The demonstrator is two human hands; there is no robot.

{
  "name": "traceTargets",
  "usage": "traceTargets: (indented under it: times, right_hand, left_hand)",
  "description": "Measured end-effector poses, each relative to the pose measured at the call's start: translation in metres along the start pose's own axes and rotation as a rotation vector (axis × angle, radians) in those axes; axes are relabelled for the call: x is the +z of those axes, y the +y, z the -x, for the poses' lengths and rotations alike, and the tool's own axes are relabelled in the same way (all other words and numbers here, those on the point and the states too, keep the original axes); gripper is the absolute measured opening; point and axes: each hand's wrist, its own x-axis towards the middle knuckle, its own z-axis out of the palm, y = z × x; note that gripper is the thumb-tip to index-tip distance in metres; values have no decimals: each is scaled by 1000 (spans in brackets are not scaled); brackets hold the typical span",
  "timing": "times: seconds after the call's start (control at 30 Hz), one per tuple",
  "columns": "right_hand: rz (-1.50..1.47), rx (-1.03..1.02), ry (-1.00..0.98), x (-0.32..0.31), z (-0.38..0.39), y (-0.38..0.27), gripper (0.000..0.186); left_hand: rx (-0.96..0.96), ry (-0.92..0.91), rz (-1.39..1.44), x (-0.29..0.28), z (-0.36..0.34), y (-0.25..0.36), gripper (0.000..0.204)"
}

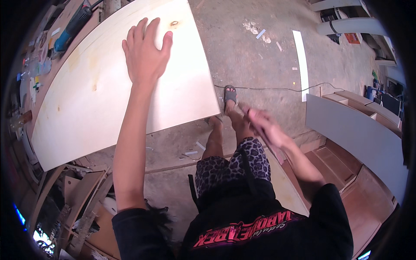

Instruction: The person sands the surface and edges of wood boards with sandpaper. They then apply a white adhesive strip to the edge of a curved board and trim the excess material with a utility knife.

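My left hand (pixel 146 50) lies flat, fingers spread, on a large pale plywood sheet (pixel 99 95) that rests on a workbench at the upper left. A dark knot (pixel 174 24) marks the wood just right of the fingers. My right hand (pixel 262 121) hangs blurred in the air over the concrete floor at centre right, away from the sheet; whether anything is in it I cannot make out. Below are my legs in leopard-print shorts (pixel 232 167) and a foot in a grey sandal (pixel 230 94).
A blue power tool (pixel 71 28) and small clutter lie along the bench's left edge. A grey panel (pixel 355 134) and brown cabinet boxes stand at the right. A cable (pixel 277 89) and a white strip (pixel 300 60) lie on the floor. Wood offcuts pile up at the lower left.
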Motion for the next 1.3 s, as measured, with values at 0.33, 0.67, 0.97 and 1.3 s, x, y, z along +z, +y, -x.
traceTargets:
  times: [0.33,0.67,0.97,1.3]
  right_hand:
    - [124,-63,66,13,0,26,76]
    - [-103,-256,110,31,-12,20,65]
    - [-15,-222,100,23,-29,0,67]
    - [10,-207,100,0,-82,-53,68]
  left_hand:
    - [11,-16,23,1,-3,4,53]
    - [13,-71,28,-4,-4,8,53]
    - [5,-84,-1,-4,-7,7,53]
    - [-16,-155,-54,-5,-13,5,55]
